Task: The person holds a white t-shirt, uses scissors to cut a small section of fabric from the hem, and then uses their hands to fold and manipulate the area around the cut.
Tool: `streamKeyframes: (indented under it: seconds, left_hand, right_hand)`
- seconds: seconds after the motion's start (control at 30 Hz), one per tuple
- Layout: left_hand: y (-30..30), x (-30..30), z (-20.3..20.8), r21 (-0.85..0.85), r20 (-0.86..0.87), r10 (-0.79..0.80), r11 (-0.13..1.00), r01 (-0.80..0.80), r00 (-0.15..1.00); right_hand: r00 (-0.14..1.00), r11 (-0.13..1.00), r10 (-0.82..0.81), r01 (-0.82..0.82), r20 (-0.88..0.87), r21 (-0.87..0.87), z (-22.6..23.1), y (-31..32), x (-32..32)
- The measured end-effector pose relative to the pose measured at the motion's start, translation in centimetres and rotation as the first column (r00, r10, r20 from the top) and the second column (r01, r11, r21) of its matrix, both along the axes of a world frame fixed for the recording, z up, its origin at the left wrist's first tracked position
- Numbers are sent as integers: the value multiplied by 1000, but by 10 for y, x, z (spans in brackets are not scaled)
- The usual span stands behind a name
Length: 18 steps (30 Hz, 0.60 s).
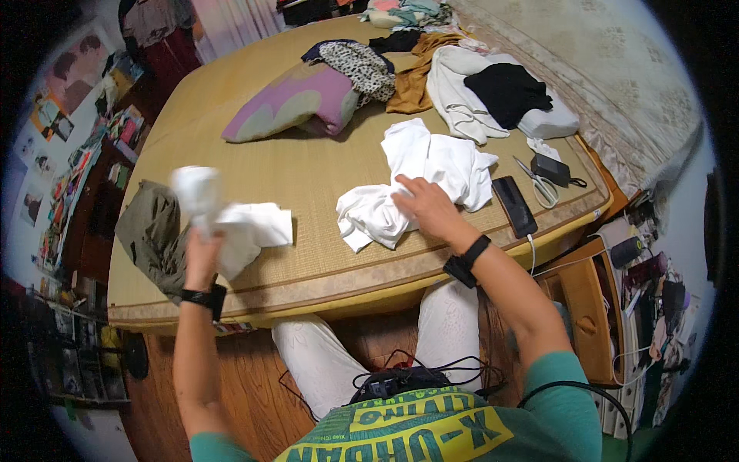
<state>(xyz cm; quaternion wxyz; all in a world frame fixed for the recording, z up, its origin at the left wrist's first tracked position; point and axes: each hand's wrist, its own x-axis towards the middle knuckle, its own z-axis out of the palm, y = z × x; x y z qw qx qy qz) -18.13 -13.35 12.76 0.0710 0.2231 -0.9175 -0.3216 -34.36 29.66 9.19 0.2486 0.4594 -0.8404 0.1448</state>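
Note:
At the left of the bed, my left hand is closed around a white cloth. Part of that cloth sticks up above the fist, smeared by motion, and another part spreads to the right over the mat. Beside this hand lies a crumpled olive-brown garment. My right hand touches a rumpled white garment near the bed's front middle. Its fingers look stretched over the fabric. Both wrists wear black bands.
A black phone on a cable, scissors and a black box lie to the right. Farther back are a purple patterned cushion, a spotted cloth, a mustard cloth and a black garment. An open wooden drawer stands at right.

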Motion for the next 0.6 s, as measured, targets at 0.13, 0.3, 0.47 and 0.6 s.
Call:
streamKeyframes:
  seconds: [0.13, 0.3, 0.47, 0.6]
  left_hand:
    - [80, 14, -9, -474, -124, -105, 880, 34, 987]
    - [187, 0, -22, 7, -368, -314, 940, 340, 875]
    - [265, -25, -25, 492, -520, -232, 705, 510, 822]
    - [257, -21, 8, 856, -496, -35, 148, 496, 868]
  right_hand:
    - [996, 929, 22, 13, 89, -370, 19, 5, -23]
    - [932, 724, 172, 101, 320, -682, 131, 10, 31]
    - [952, 726, 151, 76, 267, -684, 184, 7, 61]
    - [972, 752, 105, 61, 211, -657, 211, 20, 55]
